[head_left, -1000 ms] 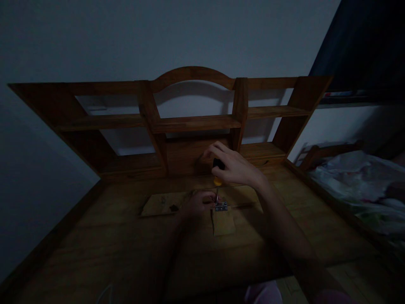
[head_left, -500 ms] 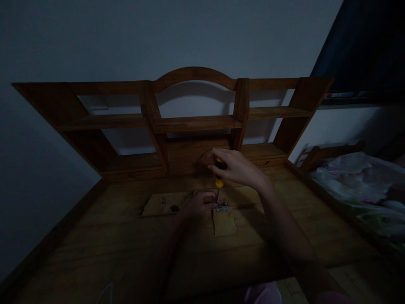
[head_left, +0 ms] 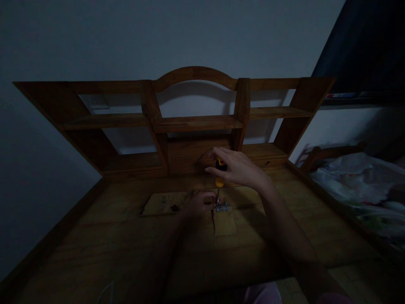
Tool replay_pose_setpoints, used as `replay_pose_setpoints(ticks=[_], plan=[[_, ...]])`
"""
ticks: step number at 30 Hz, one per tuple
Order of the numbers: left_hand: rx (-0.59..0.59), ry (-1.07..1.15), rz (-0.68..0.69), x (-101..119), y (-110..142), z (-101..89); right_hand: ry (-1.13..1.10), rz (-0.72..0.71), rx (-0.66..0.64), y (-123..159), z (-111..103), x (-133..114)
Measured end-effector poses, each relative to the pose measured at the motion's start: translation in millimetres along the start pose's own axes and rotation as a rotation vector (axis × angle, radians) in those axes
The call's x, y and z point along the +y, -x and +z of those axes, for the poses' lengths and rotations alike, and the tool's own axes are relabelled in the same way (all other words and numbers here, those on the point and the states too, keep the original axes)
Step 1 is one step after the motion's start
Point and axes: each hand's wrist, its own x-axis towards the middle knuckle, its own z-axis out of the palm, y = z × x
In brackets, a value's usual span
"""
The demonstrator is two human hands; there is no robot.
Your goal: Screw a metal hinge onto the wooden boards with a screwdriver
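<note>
My right hand [head_left: 236, 166] is wrapped round the black and yellow handle of a screwdriver [head_left: 219, 182], held upright. The shaft points down, its tip at the left part of a small metal hinge [head_left: 222, 207]. My left hand [head_left: 201, 203] is closed at the hinge's left side, thumb and fingers pressed about its edge near the screwdriver tip; the exact contact is hard to make out in the dim light. The hinge lies along the upper edge of a small squarish wooden piece [head_left: 225, 223]. Behind it is a longer wooden board [head_left: 242, 195].
A rough-edged wooden piece [head_left: 164, 204] lies left of my left hand. The wooden desk top [head_left: 104, 236] runs back to a shelf unit [head_left: 198, 123] against the wall. White plastic bags [head_left: 354, 175] stand beyond the right edge. A pale cable [head_left: 106, 289] shows at the front left.
My right hand has turned slightly on the screwdriver handle, with the thumb a little further left. The left hand and hinge stay almost in place.
</note>
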Motion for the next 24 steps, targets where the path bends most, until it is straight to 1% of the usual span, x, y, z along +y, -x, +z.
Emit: replay_pose_setpoints(ticks=[9,16,20,24], plan=[[-0.013,0.006,-0.018,-5.6,-1.3,-0.8,-0.042,-0.029,-0.041,2.8,-3.4,-2.1],[0.003,0.041,0.017,-7.9,0.2,1.1,-0.006,0.029,0.000,-0.2,-1.0,0.6],[0.006,0.002,0.014,-5.7,-0.1,0.9,-0.043,-0.022,-0.023,-0.2,-3.2,1.0],[0.002,0.041,-0.007,-5.1,-1.0,1.9,-0.086,-0.041,-0.036,1.8,-6.9,-2.6]])
